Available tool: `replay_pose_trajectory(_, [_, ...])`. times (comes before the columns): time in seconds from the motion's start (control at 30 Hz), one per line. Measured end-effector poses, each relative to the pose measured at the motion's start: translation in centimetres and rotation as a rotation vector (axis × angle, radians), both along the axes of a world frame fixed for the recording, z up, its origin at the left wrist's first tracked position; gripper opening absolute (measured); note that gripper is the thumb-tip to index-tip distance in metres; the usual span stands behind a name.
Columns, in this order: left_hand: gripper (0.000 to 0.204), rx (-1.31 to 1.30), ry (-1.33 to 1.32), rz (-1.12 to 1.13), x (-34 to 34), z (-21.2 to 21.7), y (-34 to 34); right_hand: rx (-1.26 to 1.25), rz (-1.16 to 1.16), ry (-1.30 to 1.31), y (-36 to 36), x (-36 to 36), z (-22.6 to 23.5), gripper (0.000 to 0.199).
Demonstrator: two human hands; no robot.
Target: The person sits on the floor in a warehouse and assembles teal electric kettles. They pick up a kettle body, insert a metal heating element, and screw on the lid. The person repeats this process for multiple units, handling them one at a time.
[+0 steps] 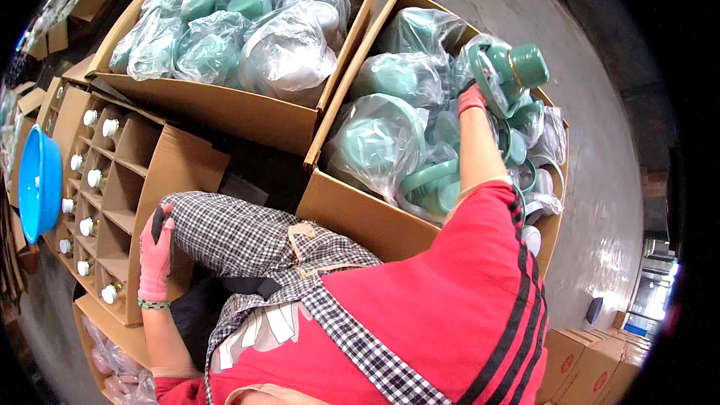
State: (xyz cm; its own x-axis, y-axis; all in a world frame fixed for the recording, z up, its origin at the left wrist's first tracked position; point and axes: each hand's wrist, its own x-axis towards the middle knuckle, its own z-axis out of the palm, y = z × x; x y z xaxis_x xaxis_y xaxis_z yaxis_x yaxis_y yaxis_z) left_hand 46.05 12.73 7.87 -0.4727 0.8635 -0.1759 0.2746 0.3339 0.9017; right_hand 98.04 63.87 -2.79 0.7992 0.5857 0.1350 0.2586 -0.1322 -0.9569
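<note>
My right hand [472,97], in a pink glove, reaches over the right carton. It is closed around the handle side of a green thermos jug shell [517,67] with a gold ring near its end. The shell is tilted on its side above other green jug shells [436,184], many in clear plastic bags; part of my fingers is hidden behind it. My left hand [156,255], in a pink glove with dark finger parts, rests beside my knee at the edge of a divided carton [124,214]. Its fingers are stretched out, holding nothing visible.
A second carton [225,94] of bagged green and white shells stands at the far left. White-capped bottles [94,178] fill part of the divided carton. A blue basin [40,184] sits at the left. Sealed cartons [581,367] stand at lower right on the grey floor [600,180].
</note>
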Motion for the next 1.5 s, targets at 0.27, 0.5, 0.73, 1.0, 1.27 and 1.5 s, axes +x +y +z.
replay_pose_trajectory(0.27, [0.030, -0.048, 0.105, -0.053, 0.2, 0.3, 0.2, -0.293, 0.964, 0.959, -4.3, 1.7, 2.9, 0.029])
replay_pose_trajectory(0.5, [0.030, -0.040, 0.056, 0.023, -0.2, 0.2, -2.6, -0.259, 0.133, -0.971, -6.9, 5.5, 8.5, 0.067])
replay_pose_trajectory(0.73, [0.031, -0.183, 0.240, 0.051, -1.3, -0.8, -6.4, -0.775, 0.646, -0.801, -9.0, 3.7, 8.7, 0.074])
replay_pose_trajectory(1.0, [0.031, -0.226, 0.206, 0.168, -2.3, -3.5, -11.3, -0.743, 0.925, 0.185, -15.4, 8.2, 10.8, 0.026])
replay_pose_trajectory(1.27, [0.032, -0.237, 0.177, 0.130, -4.8, -5.1, -12.4, -0.422, 0.792, 0.023, -18.4, 1.4, 15.6, 0.025])
replay_pose_trajectory(1.5, [0.033, -0.200, 0.168, 0.202, -4.0, -5.8, -13.0, -0.536, 0.909, -0.205, -18.5, 0.2, 17.5, 0.030])
